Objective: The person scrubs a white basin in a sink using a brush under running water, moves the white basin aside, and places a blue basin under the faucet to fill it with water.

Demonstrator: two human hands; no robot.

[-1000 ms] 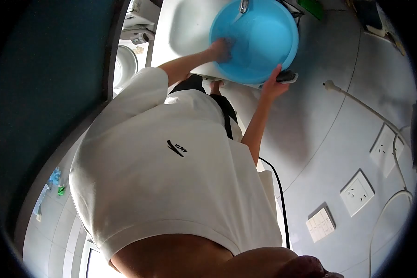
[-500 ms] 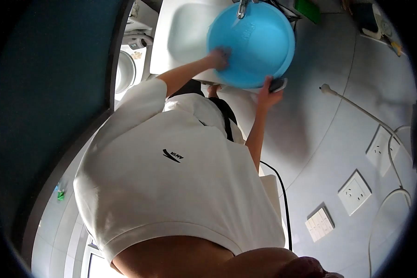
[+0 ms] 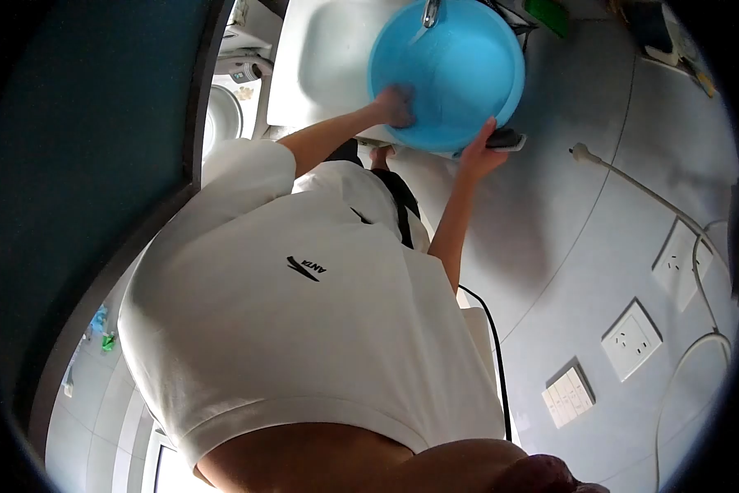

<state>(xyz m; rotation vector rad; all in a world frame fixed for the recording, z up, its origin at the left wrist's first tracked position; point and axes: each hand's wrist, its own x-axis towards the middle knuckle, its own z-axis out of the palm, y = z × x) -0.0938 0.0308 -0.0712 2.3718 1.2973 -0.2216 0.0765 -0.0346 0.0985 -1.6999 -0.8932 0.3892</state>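
A round light-blue basin [image 3: 505, 62] sits under a metal faucet [image 3: 431, 12], from which a thin stream of water appears to run. My left hand [image 3: 396, 105] is inside the basin, at the near left of its wall. Its fingers are blurred and partly hidden, so their closure does not show. At the near right rim is my right hand [image 3: 482, 152], with one finger up against the basin's outside. A small dark object with a pale grey edge [image 3: 507, 140] sticks out from this hand, which seems closed around it; its kind is unclear.
A white sink counter [image 3: 291, 74] lies left of the basin. A grey tiled wall [image 3: 575, 99] runs along the right, with a hanging plug and cable [image 3: 587, 156], sockets [image 3: 632, 339] and a switch panel [image 3: 568, 398]. A dark door panel [image 3: 82, 148] fills the left.
My right hand and the dark object have moved slightly up and right along the rim. My left hand stays low in the basin, shifted slightly right. A water stream now shows below the faucet.
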